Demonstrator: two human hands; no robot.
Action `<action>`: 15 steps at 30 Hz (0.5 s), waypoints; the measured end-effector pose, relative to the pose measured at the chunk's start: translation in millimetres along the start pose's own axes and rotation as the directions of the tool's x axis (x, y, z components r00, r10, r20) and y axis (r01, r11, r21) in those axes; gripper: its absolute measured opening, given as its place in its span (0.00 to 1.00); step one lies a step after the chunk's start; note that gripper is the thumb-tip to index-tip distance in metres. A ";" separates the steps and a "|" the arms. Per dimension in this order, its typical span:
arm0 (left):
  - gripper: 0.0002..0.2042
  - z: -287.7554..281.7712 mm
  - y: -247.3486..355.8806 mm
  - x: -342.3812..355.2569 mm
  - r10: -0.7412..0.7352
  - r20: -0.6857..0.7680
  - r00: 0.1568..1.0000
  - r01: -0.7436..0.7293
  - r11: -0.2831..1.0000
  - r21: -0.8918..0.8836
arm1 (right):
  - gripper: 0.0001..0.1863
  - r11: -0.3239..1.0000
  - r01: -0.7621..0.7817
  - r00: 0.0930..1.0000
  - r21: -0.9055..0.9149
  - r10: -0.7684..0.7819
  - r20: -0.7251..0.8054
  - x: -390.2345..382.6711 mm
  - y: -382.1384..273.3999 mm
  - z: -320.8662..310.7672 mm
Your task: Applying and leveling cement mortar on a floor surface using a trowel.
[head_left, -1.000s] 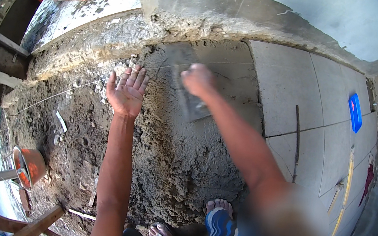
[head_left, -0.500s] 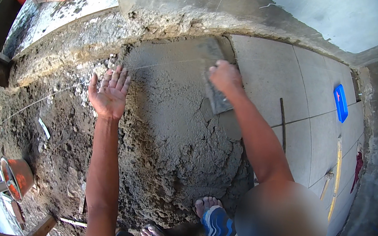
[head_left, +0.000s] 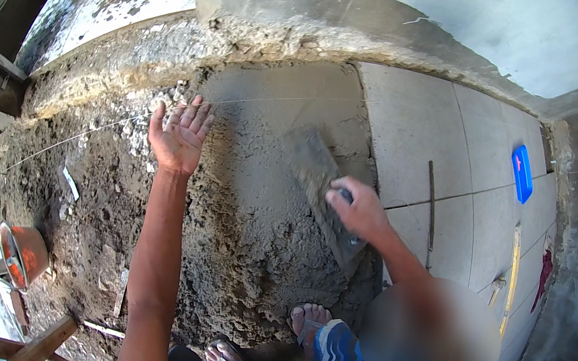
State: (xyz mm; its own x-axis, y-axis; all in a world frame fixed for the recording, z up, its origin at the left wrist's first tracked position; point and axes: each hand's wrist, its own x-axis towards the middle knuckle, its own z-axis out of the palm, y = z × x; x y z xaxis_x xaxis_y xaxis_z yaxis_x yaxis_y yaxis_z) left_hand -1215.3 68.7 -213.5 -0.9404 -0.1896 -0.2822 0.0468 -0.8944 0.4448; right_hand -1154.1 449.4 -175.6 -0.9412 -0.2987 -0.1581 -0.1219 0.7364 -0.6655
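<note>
My right hand (head_left: 360,209) is closed round the dark handle of a flat rectangular plastering trowel (head_left: 312,160). The blade lies slanted on wet grey mortar (head_left: 253,146), its lower end near the rougher, lumpy part. Over the mortar's left edge my left hand (head_left: 180,137) is held palm up, fingers apart, with nothing in it. A thin taut string (head_left: 91,140) runs past its fingertips and on across the smoothed mortar; whether the fingers touch it I cannot tell.
Pale floor tiles (head_left: 422,129) border the mortar on the right, bearing a metal rod (head_left: 431,204), a blue tray (head_left: 522,174) and a yellow measuring stick (head_left: 511,278). Rough soil (head_left: 90,204) lies left, with an orange bucket (head_left: 28,258). A broken wall base (head_left: 272,38) runs behind.
The trowel has swept from the mortar's far right edge back toward me, turning more slanted. My right arm has drawn in with it; my left hand stays open in nearly the same place.
</note>
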 end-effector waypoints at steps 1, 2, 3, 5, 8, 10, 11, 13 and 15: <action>0.48 2.0 0.8 -1.7 0.010 -0.005 1.000 -0.010 1.000 -0.009 | 0.20 0.996 0.085 0.984 0.025 -0.080 -0.158 15.1 -3.0 -6.2; 0.49 1.4 1.9 -2.0 0.015 0.006 1.000 -0.015 1.000 -0.007 | 0.18 0.929 -0.268 0.961 0.255 0.276 0.002 23.2 -7.9 -22.2; 0.49 6.6 2.4 -2.9 0.014 0.012 1.000 -0.014 1.000 -0.009 | 0.18 0.930 -0.266 0.961 0.254 0.276 -0.004 36.6 0.0 -29.6; 0.49 19.3 -0.6 -5.1 0.035 -0.001 0.999 -0.035 0.999 -0.034 | 0.16 0.815 -0.353 0.921 0.459 0.388 0.021 58.6 29.6 -43.6; 0.45 21.3 3.1 -5.6 0.048 0.024 0.999 -0.047 0.997 -0.067 | 0.16 0.865 -0.304 0.943 0.400 0.333 -0.004 92.6 46.0 -57.3; 0.41 20.5 5.4 -2.0 0.070 0.032 0.997 -0.067 0.994 -0.083 | 0.17 0.869 -0.295 0.947 0.397 0.320 0.002 112.1 49.0 -60.4; 0.41 20.4 6.3 -2.1 0.069 0.024 0.997 -0.067 0.994 -0.081 | 0.17 0.873 -0.284 0.951 0.396 0.310 0.000 118.7 50.2 -59.5; 0.41 24.9 6.3 -0.3 0.080 0.039 0.996 -0.077 0.995 -0.071 | 0.16 0.872 -0.287 0.950 0.398 0.313 0.000 132.9 52.3 -61.4; 0.41 30.0 3.1 0.7 0.074 0.024 0.997 -0.072 0.995 -0.066 | 0.15 0.767 -0.319 0.925 0.557 0.380 0.007 151.0 65.2 -64.6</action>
State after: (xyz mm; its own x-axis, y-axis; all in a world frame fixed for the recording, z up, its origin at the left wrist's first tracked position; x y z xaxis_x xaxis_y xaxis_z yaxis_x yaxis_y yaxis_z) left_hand -1225.9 78.0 -186.8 -0.9421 -0.2457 -0.2282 0.1368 -0.9030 0.4073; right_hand -1324.5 491.6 -195.7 -0.9148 -0.0007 -0.4038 0.3822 0.3218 -0.8663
